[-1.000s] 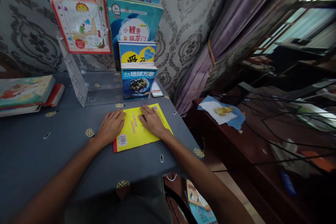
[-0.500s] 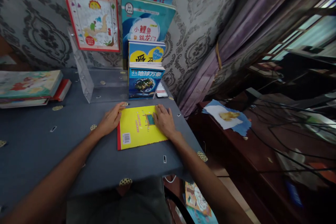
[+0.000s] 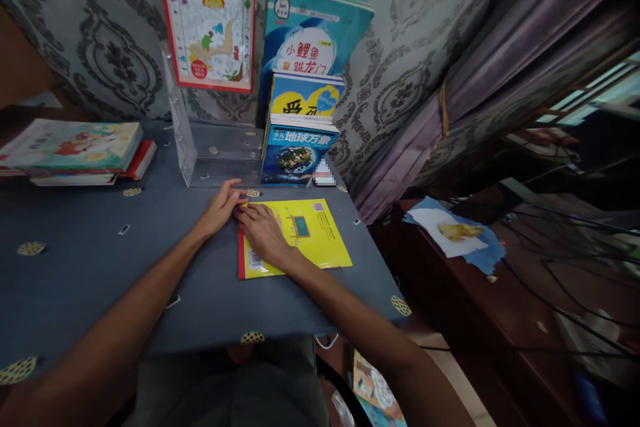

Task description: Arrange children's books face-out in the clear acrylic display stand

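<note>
A thin yellow book (image 3: 320, 240) with a red spine lies closed on the grey-blue tabletop. My right hand (image 3: 261, 232) rests flat on its left part, fingers stretched toward the top left corner and covering some of the print. Beside that corner is my left hand (image 3: 221, 208), its fingers extended along the book's left edge. The fingertips of both hands come close together there; whether they touch cannot be made out. Neither hand grips the book.
Behind the book, a clear acrylic rack (image 3: 183, 127) holds several upright books, a blue earth book (image 3: 295, 157) in front. A book stack (image 3: 80, 150) lies at the left. Across a gap at the right, a dark red table (image 3: 450, 280) bears cloth and cables.
My right hand has slid left across the yellow book, from its right side to its spine side. My left hand stays by the corner. The whole view has shifted slightly.
</note>
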{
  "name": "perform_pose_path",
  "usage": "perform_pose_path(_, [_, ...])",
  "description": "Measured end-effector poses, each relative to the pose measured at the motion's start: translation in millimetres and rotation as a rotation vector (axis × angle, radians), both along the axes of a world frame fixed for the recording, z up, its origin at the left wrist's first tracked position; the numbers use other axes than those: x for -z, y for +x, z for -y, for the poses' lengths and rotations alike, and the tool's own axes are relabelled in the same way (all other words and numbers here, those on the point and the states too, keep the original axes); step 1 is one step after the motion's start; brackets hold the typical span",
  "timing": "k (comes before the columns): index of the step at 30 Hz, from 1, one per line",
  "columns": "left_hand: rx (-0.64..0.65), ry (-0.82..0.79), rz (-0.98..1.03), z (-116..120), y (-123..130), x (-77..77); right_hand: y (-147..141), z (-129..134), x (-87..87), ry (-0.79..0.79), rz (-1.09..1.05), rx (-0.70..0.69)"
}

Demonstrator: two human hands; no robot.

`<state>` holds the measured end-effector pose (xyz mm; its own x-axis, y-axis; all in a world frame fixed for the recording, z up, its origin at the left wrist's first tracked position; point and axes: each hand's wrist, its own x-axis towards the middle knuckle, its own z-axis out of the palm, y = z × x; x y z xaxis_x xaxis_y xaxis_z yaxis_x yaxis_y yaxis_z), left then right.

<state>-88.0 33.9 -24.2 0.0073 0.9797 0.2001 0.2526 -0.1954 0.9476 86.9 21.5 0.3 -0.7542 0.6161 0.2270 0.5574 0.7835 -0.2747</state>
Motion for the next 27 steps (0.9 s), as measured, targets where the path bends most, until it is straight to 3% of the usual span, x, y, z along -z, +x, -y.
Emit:
perform_pose_path(8, [-0.008,-0.022,-0.068,0,1,-2.0,12,8,-1.0,-0.079,-0.084,-0.126])
perform_pose_path(16, [-0.018,0.015,-0.195,6,4,-13.3,54,75,5.2,-0.181,-0.210,-0.240])
perform_pose_path(19, [-0.007,0.022,-0.231,9,6,-17.1,63,89,4.6,-0.209,-0.241,-0.253])
perform_pose_path(24, [0.009,0.094,-0.423,15,9,-19.8,73,71,-0.5,-0.266,-0.218,-0.281])
perform_pose_path(27, [0.026,0.135,-0.512,17,9,-18.6,89,37,0.1,-0.203,-0.204,-0.098])
